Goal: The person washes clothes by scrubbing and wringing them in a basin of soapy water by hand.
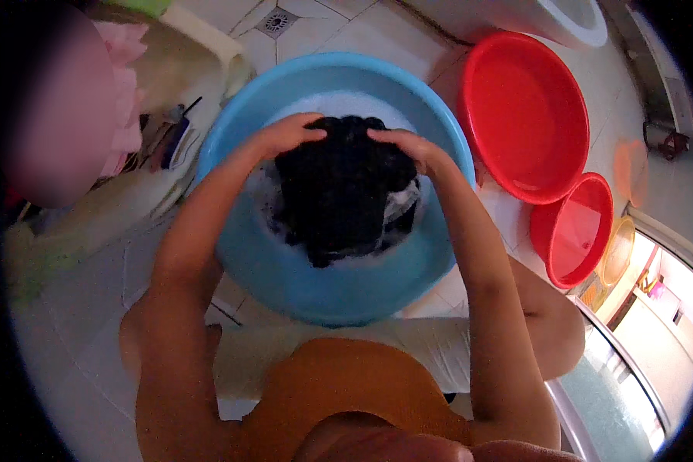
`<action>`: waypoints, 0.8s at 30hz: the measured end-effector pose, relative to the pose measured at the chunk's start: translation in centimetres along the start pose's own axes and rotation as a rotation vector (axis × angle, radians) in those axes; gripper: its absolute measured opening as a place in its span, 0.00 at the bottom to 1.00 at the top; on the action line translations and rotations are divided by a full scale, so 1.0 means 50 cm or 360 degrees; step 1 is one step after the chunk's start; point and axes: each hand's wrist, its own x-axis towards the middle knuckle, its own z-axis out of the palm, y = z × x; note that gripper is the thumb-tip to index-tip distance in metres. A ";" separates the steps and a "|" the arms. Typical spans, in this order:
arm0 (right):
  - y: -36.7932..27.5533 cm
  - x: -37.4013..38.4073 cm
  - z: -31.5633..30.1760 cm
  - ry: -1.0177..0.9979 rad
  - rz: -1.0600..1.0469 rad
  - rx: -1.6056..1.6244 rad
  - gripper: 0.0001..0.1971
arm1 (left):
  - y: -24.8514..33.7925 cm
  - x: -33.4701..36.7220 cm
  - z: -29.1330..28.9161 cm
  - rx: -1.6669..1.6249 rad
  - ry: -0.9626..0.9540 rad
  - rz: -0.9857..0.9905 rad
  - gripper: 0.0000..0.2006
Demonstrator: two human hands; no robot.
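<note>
A large light-blue basin (339, 306) stands on the floor in front of me, between my knees. In it is whitish, sudsy water (333, 103). A bunched wet black cloth (335, 185), likely a garment, hangs into that water over the basin's middle. My left hand (289, 135) grips its upper left edge, the thumb lying on top. On the upper right edge my right hand (406, 145) holds it the same way, most of its fingers hidden behind the fabric. A paler patch (400, 202) shows beside the cloth's right side.
To the right stand a big red basin (527, 115) and a smaller red basin (566, 231). A yellowish round basket (617, 250) is beyond them. On the left, a pale plastic rack (231, 58) holds brushes (179, 142). A floor drain (276, 23) lies ahead on the tiles.
</note>
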 end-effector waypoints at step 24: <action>0.153 0.124 0.006 0.0004 -0.0624 0.1355 0.20 | 0.118 0.043 0.359 0.0242 0.1393 0.0274 0.10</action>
